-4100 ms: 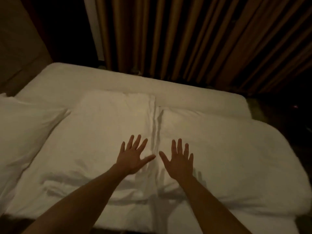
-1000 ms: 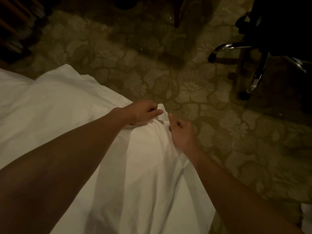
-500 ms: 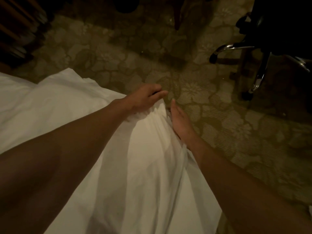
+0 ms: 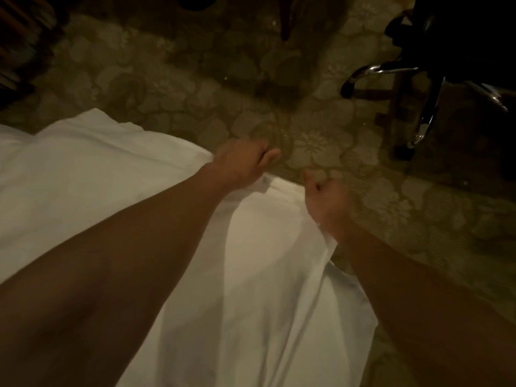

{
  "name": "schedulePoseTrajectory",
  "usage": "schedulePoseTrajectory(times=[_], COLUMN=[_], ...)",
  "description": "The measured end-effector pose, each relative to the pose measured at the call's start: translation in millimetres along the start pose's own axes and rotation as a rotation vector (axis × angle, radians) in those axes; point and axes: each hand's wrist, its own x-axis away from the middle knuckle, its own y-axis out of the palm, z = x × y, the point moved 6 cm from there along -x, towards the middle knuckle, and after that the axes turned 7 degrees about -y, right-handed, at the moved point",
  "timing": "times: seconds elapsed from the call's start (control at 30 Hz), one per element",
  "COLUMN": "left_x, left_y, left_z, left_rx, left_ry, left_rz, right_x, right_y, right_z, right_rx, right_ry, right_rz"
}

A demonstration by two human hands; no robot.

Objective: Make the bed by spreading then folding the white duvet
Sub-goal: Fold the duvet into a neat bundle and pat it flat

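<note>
The white duvet (image 4: 245, 275) fills the lower left and centre of the head view, its far edge hanging over the patterned carpet. My left hand (image 4: 243, 160) curls over that far edge, fingers wrapped around the fabric. My right hand (image 4: 326, 202) grips the same edge a little to the right, thumb up, with cloth bunched under the palm and wrist. A short stretch of the edge shows between the two hands. Both forearms reach in from the bottom of the frame. The view is dim and slightly blurred.
Floral patterned carpet (image 4: 321, 141) lies beyond the duvet. A dark office chair with a chrome base (image 4: 424, 88) stands at the upper right. A dark furniture leg (image 4: 284, 20) shows at top centre, and dark slatted wood (image 4: 19, 43) at the upper left.
Four seconds ago both hands lay flat and open on the duvet on the bed. Over the last second they have held the edge over the carpet and spread slightly apart.
</note>
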Motion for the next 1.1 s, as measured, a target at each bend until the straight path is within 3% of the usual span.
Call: schedulePoseTrajectory(times=[0.1, 0.23, 0.43, 0.57, 0.63, 0.87, 1.1], left_x=[3, -3, -26, -13, -3, 1, 26], left_y=[31, 45, 71, 112, 129, 138, 55], left_z=[-34, -68, -83, -93, -92, -98, -74], left_rx=[0.023, 0.055, 0.06, 0.101, 0.164, 0.073, -0.013], left_ry=[-0.03, -0.119, -0.157, -0.254, -0.287, -0.331, -0.226], left_rz=[-0.19, -0.258, -0.358, -0.614, -0.698, -0.589, -0.17], right_x=[-2, -13, -27, 12, 25, 31, 42], right_y=[36, 54, 81, 133, 146, 152, 88], right_z=[22, 22, -45, -35, -22, -16, -53], right_rx=[0.108, 0.125, -0.229, -0.287, -0.344, -0.233, -0.064], right_ry=[0.089, 0.122, 0.102, 0.183, 0.25, 0.293, 0.111], right_rz=[-0.065, -0.138, -0.389, -0.694, -0.728, -0.743, -0.489])
